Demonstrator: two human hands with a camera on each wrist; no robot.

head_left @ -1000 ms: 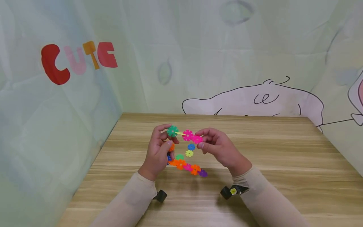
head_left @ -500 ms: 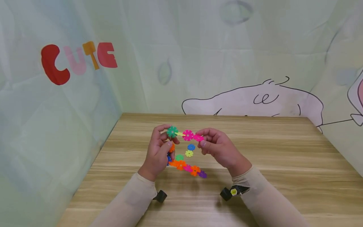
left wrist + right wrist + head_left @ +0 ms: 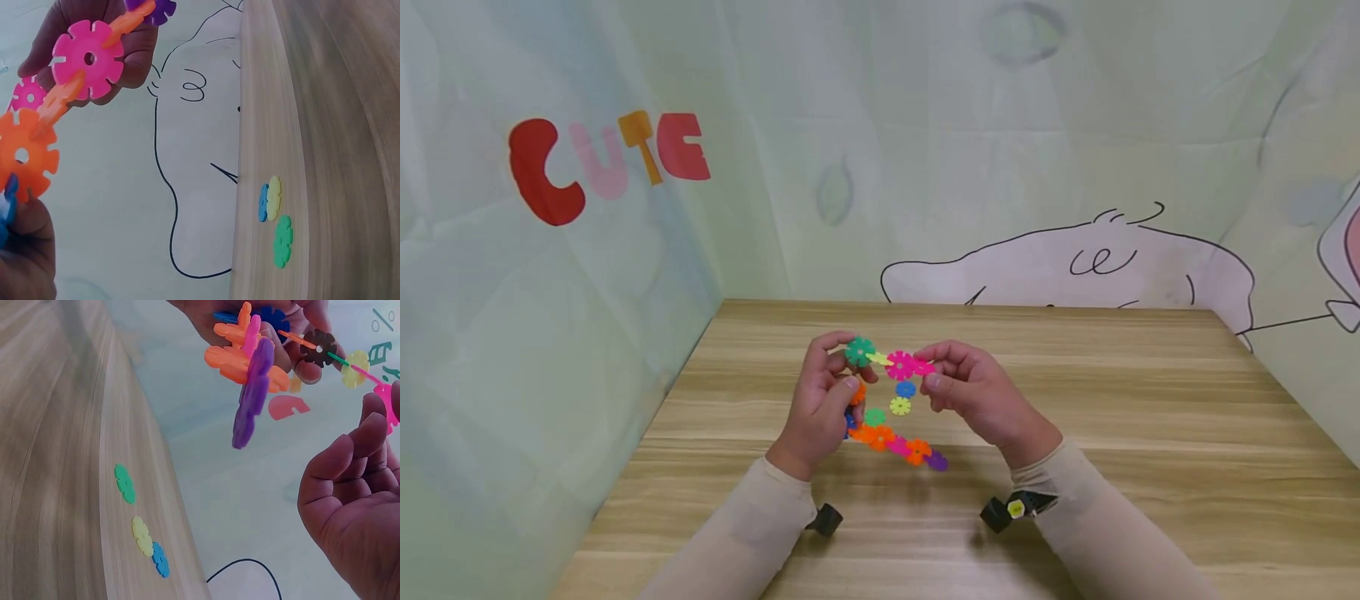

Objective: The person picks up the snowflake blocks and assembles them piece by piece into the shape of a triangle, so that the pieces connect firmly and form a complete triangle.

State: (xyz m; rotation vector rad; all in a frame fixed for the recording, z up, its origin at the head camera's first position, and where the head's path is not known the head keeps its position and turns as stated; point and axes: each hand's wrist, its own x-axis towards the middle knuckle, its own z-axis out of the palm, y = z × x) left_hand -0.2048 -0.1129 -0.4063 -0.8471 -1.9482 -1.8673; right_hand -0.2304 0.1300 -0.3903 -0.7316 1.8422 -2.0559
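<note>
In the head view my left hand [image 3: 816, 404] holds a chain of interlocking snowflake discs above the table, thumb against an orange disc. The chain's upper end runs from a green disc [image 3: 860, 352] through a yellow one to a pink disc [image 3: 893, 371]. At its tip my right hand [image 3: 981, 400] pinches another pink disc [image 3: 923, 367], seen nearly edge-on. From the left hand's lower side hangs a run of orange and pink discs ending in a purple disc [image 3: 937, 460]. The left wrist view has a pink disc [image 3: 74, 53] and an orange disc [image 3: 40, 159] close up. Fingers hide some joints.
Three loose discs lie on the wooden table [image 3: 1150, 433] behind the chain: a green disc [image 3: 875, 416], a yellow disc [image 3: 900, 411] and a blue disc [image 3: 906, 389]. Printed cloth walls [image 3: 925, 167] stand at the back and left of the table.
The pink disc in my right hand has turned from face-on to nearly edge-on. The chain's upper end has dipped slightly. Both hands have barely shifted, and the loose discs stay put.
</note>
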